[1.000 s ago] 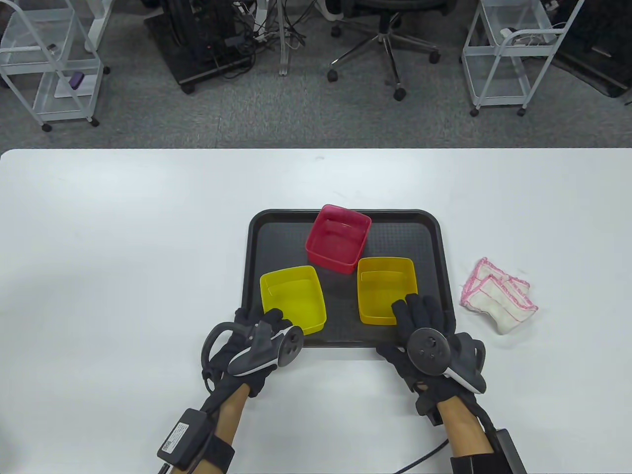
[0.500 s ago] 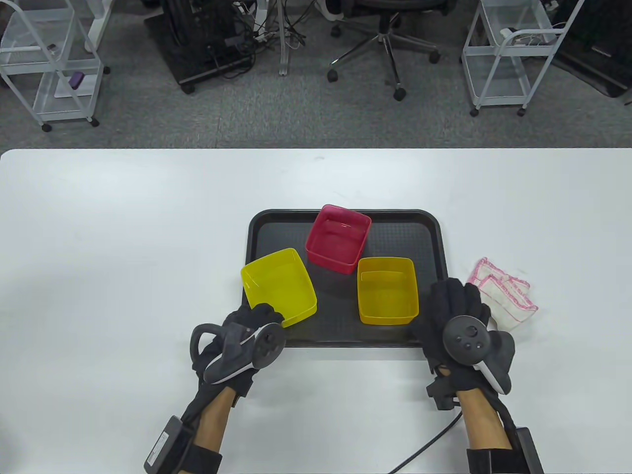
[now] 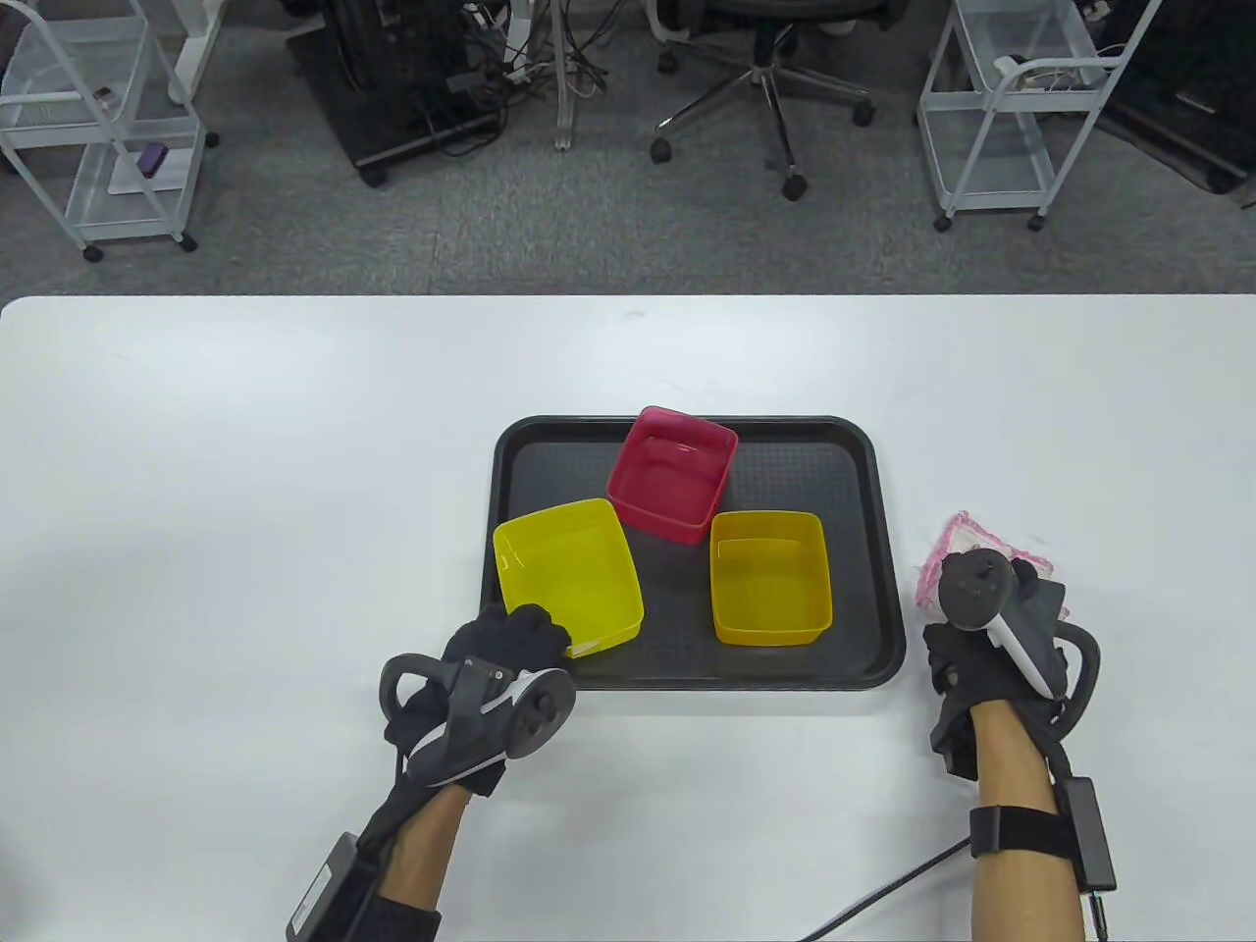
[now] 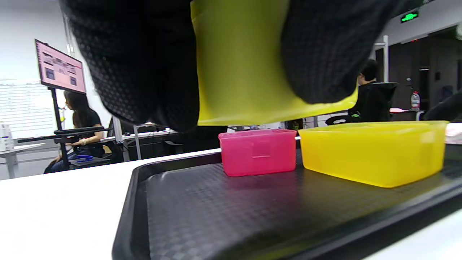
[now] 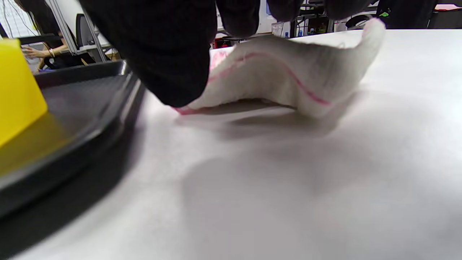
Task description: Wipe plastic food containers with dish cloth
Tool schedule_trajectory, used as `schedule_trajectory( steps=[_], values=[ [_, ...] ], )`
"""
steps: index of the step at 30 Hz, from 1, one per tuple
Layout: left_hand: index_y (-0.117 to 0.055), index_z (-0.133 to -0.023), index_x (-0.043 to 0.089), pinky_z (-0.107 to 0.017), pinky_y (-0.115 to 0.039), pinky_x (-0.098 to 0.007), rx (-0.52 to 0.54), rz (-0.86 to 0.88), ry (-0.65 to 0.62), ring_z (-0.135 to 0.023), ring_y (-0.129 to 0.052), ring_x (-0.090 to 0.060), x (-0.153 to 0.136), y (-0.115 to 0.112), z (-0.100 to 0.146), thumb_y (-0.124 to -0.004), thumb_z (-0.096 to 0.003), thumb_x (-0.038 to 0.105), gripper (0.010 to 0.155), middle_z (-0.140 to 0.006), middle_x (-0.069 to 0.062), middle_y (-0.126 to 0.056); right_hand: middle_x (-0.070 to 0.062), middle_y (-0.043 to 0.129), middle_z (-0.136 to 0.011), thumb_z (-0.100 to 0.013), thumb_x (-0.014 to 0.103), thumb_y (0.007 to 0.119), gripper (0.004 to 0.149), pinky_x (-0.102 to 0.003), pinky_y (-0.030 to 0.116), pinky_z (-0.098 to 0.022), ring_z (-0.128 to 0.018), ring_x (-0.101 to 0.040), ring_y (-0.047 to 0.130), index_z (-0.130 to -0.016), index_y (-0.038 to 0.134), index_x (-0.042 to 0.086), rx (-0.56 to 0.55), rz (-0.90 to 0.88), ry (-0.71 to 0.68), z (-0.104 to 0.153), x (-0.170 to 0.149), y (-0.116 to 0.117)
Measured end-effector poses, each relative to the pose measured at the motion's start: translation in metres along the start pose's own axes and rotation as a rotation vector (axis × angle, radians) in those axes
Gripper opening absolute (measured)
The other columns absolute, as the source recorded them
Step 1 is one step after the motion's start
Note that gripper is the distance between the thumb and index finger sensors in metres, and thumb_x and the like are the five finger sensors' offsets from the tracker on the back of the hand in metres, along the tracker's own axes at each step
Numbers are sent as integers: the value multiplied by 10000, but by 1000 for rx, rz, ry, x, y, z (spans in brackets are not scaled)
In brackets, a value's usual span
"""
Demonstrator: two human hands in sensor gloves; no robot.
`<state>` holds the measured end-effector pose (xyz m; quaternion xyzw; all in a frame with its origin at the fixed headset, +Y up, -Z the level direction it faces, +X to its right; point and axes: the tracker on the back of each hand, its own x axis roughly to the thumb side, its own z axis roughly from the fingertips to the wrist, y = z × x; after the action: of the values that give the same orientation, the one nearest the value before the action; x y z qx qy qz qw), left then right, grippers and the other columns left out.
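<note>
My left hand [image 3: 520, 633] grips the near corner of the lemon-yellow container [image 3: 567, 574] and holds it tilted, lifted off the black tray [image 3: 854, 471]. In the left wrist view my fingers [image 4: 144, 72] clamp its wall [image 4: 245, 72] above the tray floor. My right hand [image 3: 967, 608] is on the white, pink-edged dish cloth [image 3: 957, 535] to the right of the tray. In the right wrist view my fingers [image 5: 162, 54] pinch the bunched cloth [image 5: 288, 72], which still lies on the table. An orange-yellow container [image 3: 770, 579] and a red container [image 3: 672, 471] stand in the tray.
The white table [image 3: 245, 491] stretches wide to the left and beyond the tray. The tray's raised rim [image 5: 90, 108] is just left of the cloth. Carts and an office chair stand on the floor beyond the table's far edge.
My left hand took hold of the lemon-yellow container and lifted and turned it at the tray's left side. My right hand moved right from the orange-yellow container onto the cloth and bunched it.
</note>
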<state>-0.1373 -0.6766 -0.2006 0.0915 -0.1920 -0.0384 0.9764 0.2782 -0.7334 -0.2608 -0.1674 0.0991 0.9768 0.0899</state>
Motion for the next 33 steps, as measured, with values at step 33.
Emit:
schedule_trajectory(
  steps=[33],
  values=[
    [-898, -774, 314, -650, -901, -418, 37, -51, -197, -820, -1001, -320, 37, 10, 10, -801, -460, 557, 408, -880, 130, -927, -194, 712, -996, -472, 131, 803, 459, -552, 783, -551, -856, -465, 736, -923, 717, 157, -719, -557, -527, 111, 85, -44]
  ],
)
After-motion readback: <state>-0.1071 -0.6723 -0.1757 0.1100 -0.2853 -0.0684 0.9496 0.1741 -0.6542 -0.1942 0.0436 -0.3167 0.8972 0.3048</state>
